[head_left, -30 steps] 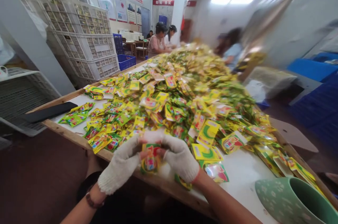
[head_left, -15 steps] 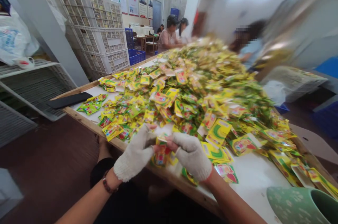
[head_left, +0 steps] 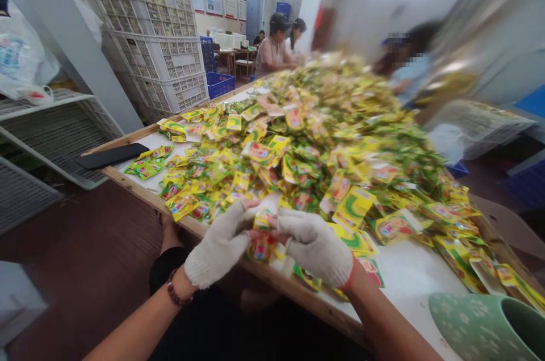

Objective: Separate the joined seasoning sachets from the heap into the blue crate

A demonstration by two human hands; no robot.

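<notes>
Both hands wear white knit gloves with bare fingertips. My left hand (head_left: 223,243) is closed, its thumb and fingers pinching a small yellow, green and red printed packet (head_left: 263,220) above the table's near edge. My right hand (head_left: 317,243) meets it from the other side, fingers bent and tips against the packet's right edge. Motion smears the fingertips a little, and the gloves cover part of the packet. Just below lies another printed packet (head_left: 260,250), partly hidden by the hands. Beyond them rises a big heap of similar packets (head_left: 293,168).
The white tabletop (head_left: 409,270) has a wooden rim (head_left: 187,226). A black phone-like slab (head_left: 111,156) lies at the left corner, a green flowered container (head_left: 472,321) at the near right. White crates (head_left: 170,54) are stacked at left. Co-workers (head_left: 272,49) sit at the far side.
My right hand has shifted slightly right, with its fingers straighter over the packet. The left hand stays almost in place, still holding the packet. The view has tilted slightly.
</notes>
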